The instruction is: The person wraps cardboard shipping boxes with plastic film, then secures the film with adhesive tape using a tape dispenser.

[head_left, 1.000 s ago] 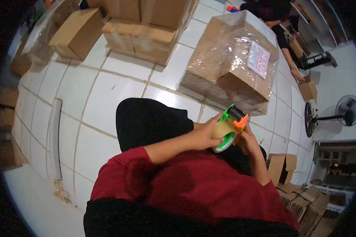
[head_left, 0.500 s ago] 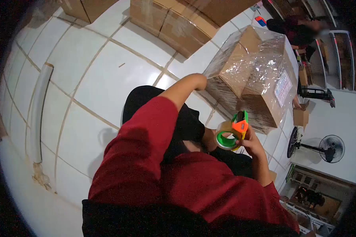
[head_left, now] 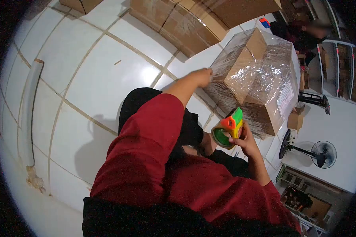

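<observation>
Fingers of the right hand (head_left: 248, 143) are curled closed around the dispenser (head_left: 229, 124), between three and four o'clock in the view; it is held by its body, perhaps so that the roll (head_left: 218, 136) sits clear of the palm. At one o'clock the left hand (head_left: 201, 77) is at the edge of the box (head_left: 236, 75), fingers bent; whether they pinch the film (head_left: 271, 69) or only touch it, one cannot tell. Toward two o'clock, the box stands on the floor (head_left: 106, 71) within arm's reach, the film apparently binding and shielding it, a label (head_left: 285, 96) on its right side. Farther off, a pale tube (head_left: 31, 114) lies at nine, cartons (head_left: 188, 33) stand at twelve, a fan (head_left: 324, 154) is near four, and another person (head_left: 301, 37) shows beyond, toward two.
</observation>
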`<action>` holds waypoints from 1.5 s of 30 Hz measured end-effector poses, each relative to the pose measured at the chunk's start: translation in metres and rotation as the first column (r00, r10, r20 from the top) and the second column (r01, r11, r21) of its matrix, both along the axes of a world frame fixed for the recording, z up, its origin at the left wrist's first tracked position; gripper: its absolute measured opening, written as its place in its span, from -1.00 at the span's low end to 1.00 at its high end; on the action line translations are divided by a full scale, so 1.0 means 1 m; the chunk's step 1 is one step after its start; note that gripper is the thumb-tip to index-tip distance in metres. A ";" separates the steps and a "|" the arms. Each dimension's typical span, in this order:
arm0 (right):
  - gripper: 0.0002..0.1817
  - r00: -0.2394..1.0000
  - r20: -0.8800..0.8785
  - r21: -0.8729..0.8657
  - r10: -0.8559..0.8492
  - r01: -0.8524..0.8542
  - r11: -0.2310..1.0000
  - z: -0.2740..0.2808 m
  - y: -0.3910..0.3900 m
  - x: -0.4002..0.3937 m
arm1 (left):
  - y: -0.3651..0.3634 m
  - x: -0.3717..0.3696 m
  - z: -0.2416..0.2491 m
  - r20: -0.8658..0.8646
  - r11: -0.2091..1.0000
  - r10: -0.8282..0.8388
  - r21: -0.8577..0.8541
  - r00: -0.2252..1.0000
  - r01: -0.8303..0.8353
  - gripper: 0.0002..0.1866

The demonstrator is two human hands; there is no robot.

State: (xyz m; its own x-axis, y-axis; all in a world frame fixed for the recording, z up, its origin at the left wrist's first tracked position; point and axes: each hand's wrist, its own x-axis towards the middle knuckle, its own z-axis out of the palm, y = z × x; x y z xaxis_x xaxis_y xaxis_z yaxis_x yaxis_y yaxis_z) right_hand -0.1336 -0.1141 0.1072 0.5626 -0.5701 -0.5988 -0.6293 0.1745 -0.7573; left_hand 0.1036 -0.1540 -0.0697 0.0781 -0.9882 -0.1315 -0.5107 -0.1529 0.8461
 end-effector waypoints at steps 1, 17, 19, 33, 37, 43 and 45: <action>-0.23 0.999 -0.017 -0.117 0.036 -0.038 0.992 0.001 0.001 0.003 | 0.003 0.007 0.001 0.036 0.994 0.101 0.028 0.994 -0.102 -0.69; -0.21 0.974 -0.227 -0.710 -0.005 -0.162 0.685 -0.034 0.022 0.037 | 0.061 -0.012 0.051 -0.920 0.952 -0.085 0.038 0.383 0.303 -0.64; -0.20 0.976 -0.216 -0.705 -0.008 -0.150 0.693 -0.036 0.020 0.037 | 0.059 -0.009 0.048 -0.924 0.951 -0.056 0.065 0.377 0.302 -0.67; -0.19 0.976 -0.209 -0.694 0.064 -0.194 0.694 -0.033 0.010 0.045 | 0.057 0.006 0.050 -0.944 0.981 0.026 0.087 0.330 0.171 -0.88; -0.19 0.970 -0.216 -0.717 0.108 -0.233 0.657 -0.037 0.010 0.040 | 0.056 -0.001 0.048 -0.880 0.994 -0.047 0.004 0.472 0.108 -0.89; -0.26 0.941 -0.325 -0.718 0.091 -0.308 0.624 -0.030 0.019 0.051 | 0.060 0.020 0.050 -0.714 0.971 0.208 0.068 0.668 -0.230 -0.91; -0.26 0.922 -0.376 -0.712 0.088 -0.349 0.609 -0.028 0.025 0.044 | 0.052 0.039 0.028 -0.723 0.937 0.259 0.027 0.641 -0.349 -0.91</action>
